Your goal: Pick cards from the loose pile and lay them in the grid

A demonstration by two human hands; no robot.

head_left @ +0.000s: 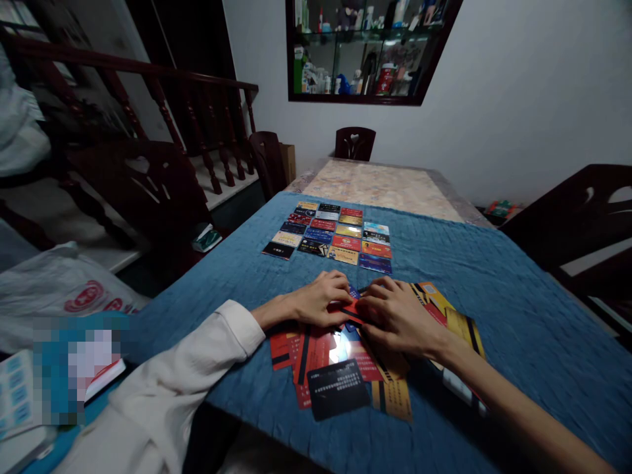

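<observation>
Over a loose pile of plastic cards on the blue cloth, my left hand [323,296] has its bent fingers on the left end of a red card [348,311] with a dark stripe. My right hand [402,319] grips the right end of the same card, its fingers curled down. Around and beneath both hands lie more cards: a black card [339,388] in front, a red striped card [311,359] at left, and a gold card [394,398] near it. On the right, a yellow card [464,329] sticks out past my right wrist. My fingertips are partly hidden.
Farther back, several overlapping cards [345,243] lie in neat columns. A blue cloth [222,289] covers the near part of the table. A white object [461,390] lies under my right forearm. Dark wooden chairs [143,197] flank the table; a plastic bag [64,289] is at left.
</observation>
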